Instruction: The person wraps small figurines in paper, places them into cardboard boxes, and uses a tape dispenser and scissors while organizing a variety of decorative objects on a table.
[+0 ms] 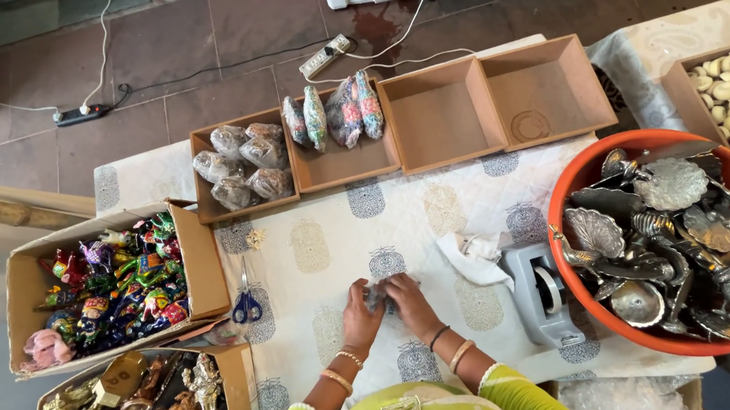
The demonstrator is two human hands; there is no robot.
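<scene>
Both forearms come up from the near edge, angled in so the hands meet at centre. Left hand (361, 313) and right hand (410, 306) are side by side, touching, palms down, fingers curled in together around something small between them. Bangles on both wrists, yellow-green sleeves at the elbows.

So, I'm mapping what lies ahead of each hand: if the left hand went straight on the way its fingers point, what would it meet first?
The left hand points up the patterned cloth. Beyond the small wrapped thing it holds, probably the tray of colourful wrapped packets; depth is uncertain.
</scene>
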